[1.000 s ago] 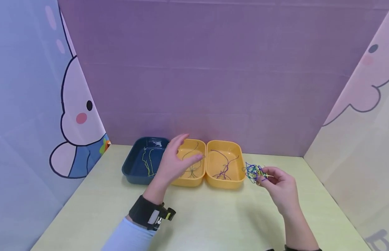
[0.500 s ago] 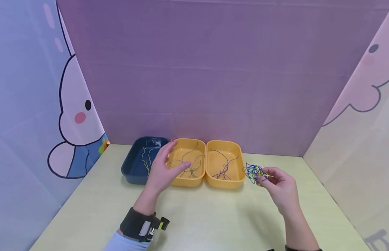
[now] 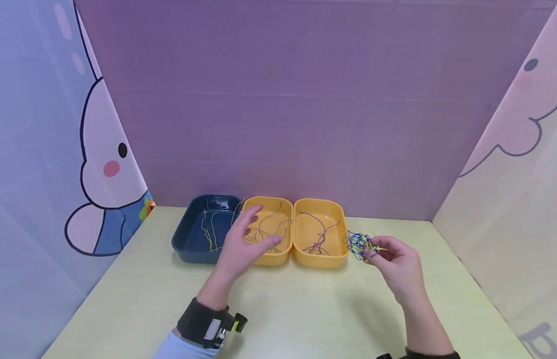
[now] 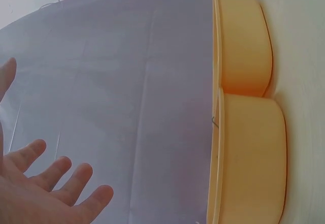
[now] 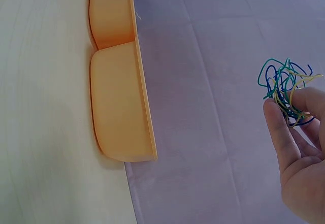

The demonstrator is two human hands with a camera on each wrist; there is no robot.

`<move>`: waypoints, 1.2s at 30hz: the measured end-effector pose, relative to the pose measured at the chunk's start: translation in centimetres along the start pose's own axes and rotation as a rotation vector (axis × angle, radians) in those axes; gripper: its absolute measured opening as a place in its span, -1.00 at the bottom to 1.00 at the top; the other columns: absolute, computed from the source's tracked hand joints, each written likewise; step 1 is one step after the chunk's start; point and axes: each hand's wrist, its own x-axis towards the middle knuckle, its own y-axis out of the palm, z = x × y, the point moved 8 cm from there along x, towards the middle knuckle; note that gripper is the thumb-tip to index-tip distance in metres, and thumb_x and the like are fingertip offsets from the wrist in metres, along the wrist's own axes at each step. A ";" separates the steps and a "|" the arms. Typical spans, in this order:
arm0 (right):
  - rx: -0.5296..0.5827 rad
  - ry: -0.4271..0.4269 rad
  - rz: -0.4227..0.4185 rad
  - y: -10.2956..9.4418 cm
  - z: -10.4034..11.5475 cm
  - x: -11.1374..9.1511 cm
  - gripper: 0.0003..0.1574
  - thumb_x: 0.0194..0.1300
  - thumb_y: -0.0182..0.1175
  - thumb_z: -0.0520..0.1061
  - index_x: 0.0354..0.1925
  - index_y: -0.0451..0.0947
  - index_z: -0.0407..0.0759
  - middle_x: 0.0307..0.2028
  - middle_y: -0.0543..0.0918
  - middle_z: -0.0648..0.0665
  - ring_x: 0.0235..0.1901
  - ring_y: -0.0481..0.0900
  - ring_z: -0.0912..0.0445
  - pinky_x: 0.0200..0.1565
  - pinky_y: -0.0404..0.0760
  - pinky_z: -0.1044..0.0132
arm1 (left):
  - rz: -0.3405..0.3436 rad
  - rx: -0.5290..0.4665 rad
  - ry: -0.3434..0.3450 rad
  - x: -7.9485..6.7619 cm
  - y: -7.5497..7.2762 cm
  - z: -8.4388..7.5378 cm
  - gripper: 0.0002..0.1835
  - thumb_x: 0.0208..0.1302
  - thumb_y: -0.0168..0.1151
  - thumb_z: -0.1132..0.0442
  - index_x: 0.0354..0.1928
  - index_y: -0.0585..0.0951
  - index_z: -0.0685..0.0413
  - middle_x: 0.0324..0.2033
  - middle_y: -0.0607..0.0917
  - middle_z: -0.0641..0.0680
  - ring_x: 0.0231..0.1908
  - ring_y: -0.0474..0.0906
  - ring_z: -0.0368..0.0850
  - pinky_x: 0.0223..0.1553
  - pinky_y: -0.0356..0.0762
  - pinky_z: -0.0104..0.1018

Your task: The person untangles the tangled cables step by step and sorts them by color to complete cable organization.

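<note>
My right hand (image 3: 397, 269) pinches a tangled ball of wires (image 3: 360, 244), blue, green and yellow, to the right of the boxes; the right wrist view shows the tangle (image 5: 287, 89) between thumb and fingers. My left hand (image 3: 242, 249) is raised over the middle yellow box (image 3: 271, 260), its fingers (image 4: 76, 183) apart and holding nothing in the left wrist view. Thin greenish wires (image 3: 278, 234) lie in that box, partly behind the hand. Purple wires (image 3: 321, 239) lie in the right yellow box (image 3: 320, 262). Yellow wires (image 3: 208, 232) lie in the dark blue box (image 3: 193, 255).
The three boxes stand side by side on a pale table (image 3: 305, 309), close to a purple backdrop (image 3: 278, 124). A thin pale wire (image 3: 235, 212) arches over the rim between the blue and middle boxes. Printed side panels (image 3: 36, 199) flank the table.
My left hand drew back left and toward me from the middle box, then shifted slightly right. A pale wire at the blue box's rim now shows. My right hand keeps hold of the wire tangle.
</note>
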 end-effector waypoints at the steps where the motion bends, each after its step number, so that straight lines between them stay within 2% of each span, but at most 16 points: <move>1: 0.005 -0.001 0.004 0.1 0.0 0.0 -0.75 0.14 0.33 -0.35 -0.18 0.56 -0.40 -0.25 0.65 -0.23 -0.36 0.66 0.01 -0.32 0.67 0.29 | 0.010 0.002 -0.004 0.0 0.3 0.0 -0.17 0.01 0.45 -0.12 0.34 0.31 -0.29 0.27 0.34 -0.13 0.16 0.29 -0.15 0.10 0.34 0.08; 7: 0.033 -0.002 0.027 0.8 0.3 -0.2 -0.75 0.14 0.33 -0.36 -0.18 0.55 -0.41 -0.22 0.64 -0.26 -0.35 0.66 0.00 -0.31 0.67 0.26 | 0.069 -0.022 0.005 -0.3 2.2 -0.5 -0.16 0.01 0.44 -0.14 0.35 0.30 -0.25 0.28 0.34 -0.13 0.14 0.33 -0.16 0.10 0.37 0.08; 12: 0.043 -0.004 0.052 1.6 0.4 -0.4 -0.77 0.14 0.32 -0.38 -0.19 0.56 -0.42 -0.23 0.63 -0.35 -0.35 0.66 -0.02 -0.31 0.67 0.24 | 0.107 -0.095 0.021 -0.6 3.7 -0.8 -0.16 0.00 0.48 -0.07 0.34 0.33 -0.17 0.25 0.38 -0.14 0.11 0.39 -0.14 0.10 0.42 0.02; 16: 0.045 0.022 0.076 2.2 0.4 -0.6 -0.77 0.15 0.32 -0.37 -0.19 0.56 -0.40 -0.22 0.63 -0.36 -0.34 0.65 -0.02 -0.31 0.67 0.25 | 0.149 -0.114 0.008 -1.0 4.9 -0.9 -0.16 -0.02 0.50 -0.06 0.33 0.34 -0.17 0.23 0.41 -0.15 0.10 0.40 -0.14 0.11 0.43 -0.03; 18: 0.036 0.026 0.090 2.5 1.2 -0.9 -0.78 0.15 0.30 -0.39 -0.18 0.56 -0.41 -0.23 0.63 -0.38 -0.35 0.65 -0.02 -0.32 0.67 0.26 | 0.163 -0.110 0.001 -1.2 5.4 -1.0 -0.16 -0.02 0.49 -0.08 0.33 0.34 -0.19 0.23 0.42 -0.15 0.09 0.41 -0.14 0.10 0.44 -0.06; 19: 0.030 0.028 0.096 2.8 1.6 -1.0 -0.78 0.15 0.29 -0.40 -0.19 0.56 -0.42 -0.23 0.63 -0.38 -0.35 0.65 -0.02 -0.32 0.67 0.27 | 0.169 -0.112 -0.007 -1.3 5.5 -1.5 -0.18 0.00 0.49 -0.04 0.33 0.35 -0.15 0.22 0.43 -0.12 0.09 0.42 -0.13 0.10 0.43 -0.05; 23: 0.013 0.031 0.118 3.6 2.4 -1.4 -0.79 0.14 0.28 -0.43 -0.19 0.56 -0.43 -0.23 0.64 -0.37 -0.35 0.65 -0.02 -0.32 0.68 0.27 | 0.200 -0.137 -0.013 -1.7 6.2 -1.8 -0.25 0.03 0.48 0.03 0.29 0.40 -0.11 0.17 0.49 -0.09 0.06 0.44 -0.16 0.09 0.45 -0.03; 25: 0.020 0.043 0.125 3.8 1.7 -1.3 -0.78 0.13 0.30 -0.41 -0.19 0.58 -0.40 -0.23 0.65 -0.34 -0.34 0.65 -0.02 -0.31 0.68 0.26 | 0.218 -0.149 -0.010 -1.8 6.5 -1.9 -0.31 0.06 0.47 0.07 0.26 0.43 -0.08 0.14 0.52 -0.06 0.03 0.46 -0.19 0.08 0.46 -0.01; 26: 0.026 0.044 0.131 3.9 1.3 -1.3 -0.77 0.13 0.32 -0.39 -0.19 0.58 -0.38 -0.23 0.65 -0.33 -0.34 0.65 -0.02 -0.30 0.68 0.26 | 0.228 -0.150 -0.002 -1.8 6.9 -1.5 -0.32 0.06 0.46 0.04 0.25 0.44 -0.12 0.13 0.53 -0.09 0.02 0.46 -0.22 0.07 0.47 -0.03; 28: 0.042 0.048 0.138 4.1 0.4 -1.2 -0.76 0.12 0.35 -0.36 -0.19 0.59 -0.35 -0.24 0.66 -0.31 -0.34 0.65 -0.03 -0.30 0.68 0.24 | 0.243 -0.150 0.012 -1.9 7.1 -1.7 -0.37 0.09 0.44 0.02 0.22 0.47 -0.13 0.10 0.55 -0.09 -0.01 0.48 -0.24 0.06 0.49 -0.05; 36: 0.077 0.028 0.167 5.1 0.4 -1.6 -0.76 0.09 0.36 -0.36 -0.21 0.60 -0.32 -0.26 0.66 -0.30 -0.36 0.65 -0.07 -0.32 0.69 0.18 | 0.295 -0.153 0.036 -2.4 8.0 -2.2 -0.56 0.17 0.39 0.08 0.09 0.58 -0.06 -0.02 0.63 -0.10 -0.10 0.56 -0.17 -0.04 0.56 -0.18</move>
